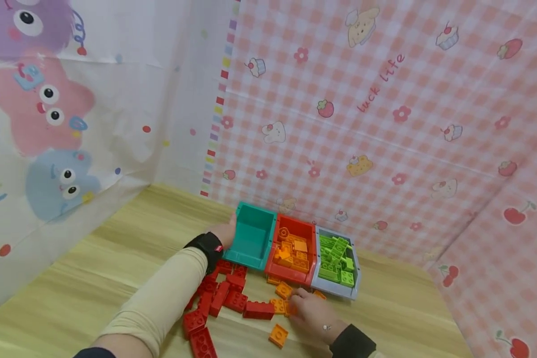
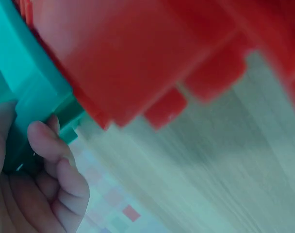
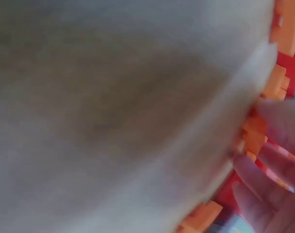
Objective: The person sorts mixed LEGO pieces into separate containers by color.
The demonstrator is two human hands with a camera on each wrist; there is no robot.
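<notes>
Far left, head view: white sheet (image 1: pixel 130 109) with cartoon figures, meeting the wood-look table (image 1: pixel 125 238). Red bricks (image 1: pixel 236 301) lie in a loose heap in front of the left forearm and the boxes, some tilted against each other, studs facing various ways. Left forearm reaches forward in a pale sleeve (image 1: pixel 161 286), black band (image 1: pixel 210 246) at the wrist. Left hand (image 1: pixel 223 233) is at the left side of the teal box (image 1: pixel 252 238); head view gives mainly the back of it. Left wrist view fills in the grip: thumb on one side of the teal wall, fingers curled on the other, wall held between; a red brick looms close and blurred above.

Next, the red box (image 1: pixel 288 275), touching the teal one, with orange bricks (image 1: pixel 297 251) piled inside. In front of it, loose orange bricks (image 1: pixel 278 335) on the table, one beside the end of a red brick. Right hand (image 1: pixel 315 313) palm down over them, fingers bent, fingertips at an orange brick. Right wrist view, largely a pale blur, adds bent, spread fingers beside orange bricks; whether they pinch one, cannot tell. Far right of the row, grey box (image 1: pixel 335 288) holds light green bricks (image 1: pixel 335 256)
</notes>
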